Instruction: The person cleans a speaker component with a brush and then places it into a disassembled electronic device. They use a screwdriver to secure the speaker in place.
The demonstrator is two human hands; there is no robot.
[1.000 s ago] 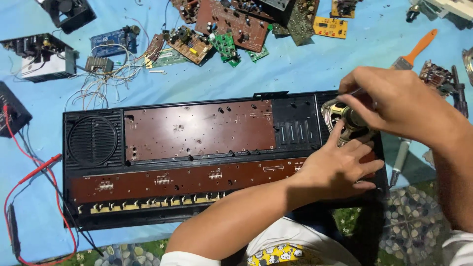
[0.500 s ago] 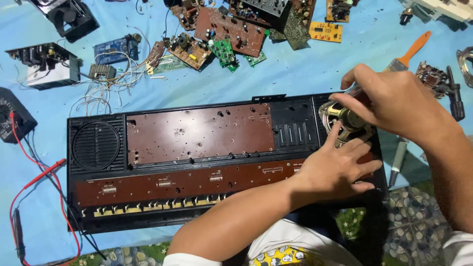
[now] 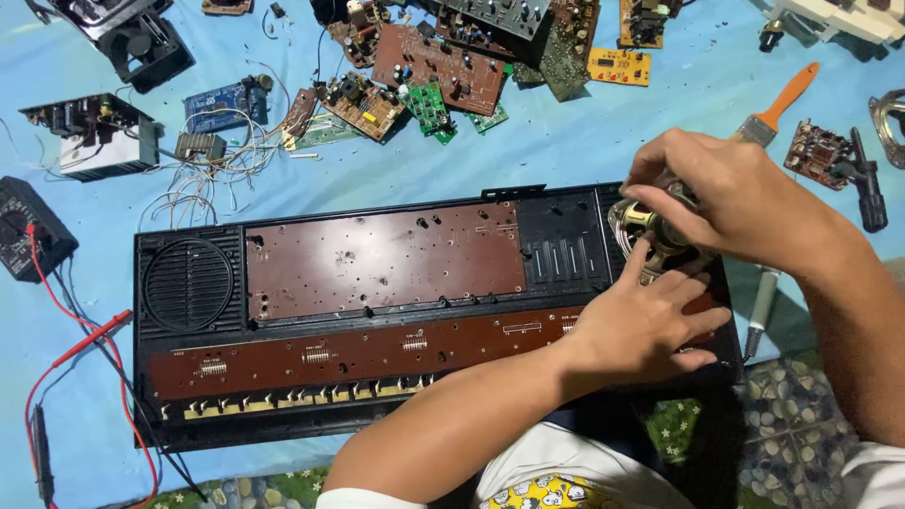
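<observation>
We're looking down on an opened black keyboard chassis (image 3: 189, 415) lying on a blue sheet (image 3: 566, 141), and both hands are at its right end. Our right hand (image 3: 731, 203) curls down over a small metal speaker (image 3: 650, 226), fingers (image 3: 660, 160) bent tight around its top, so it grips the speaker from above. Our left hand (image 3: 641, 325) lies flat on the chassis just below, fingers (image 3: 702, 316) spread loosely, thumb raised and touching the speaker's lower rim; it clasps nothing. The speaker sits between the two hands, in the right corner of the case.

Left of our fingers we see a row of slider slots (image 3: 561, 259), then the brown circuit board (image 3: 377, 259), and at the far end a round speaker grille (image 3: 189, 283). Beyond the right knuckles lies an orange-handled paintbrush (image 3: 778, 106). Further up, loose circuit boards (image 3: 434, 66) are scattered. Far left rests a multimeter (image 3: 24, 231) with red and black leads (image 3: 80, 344).
</observation>
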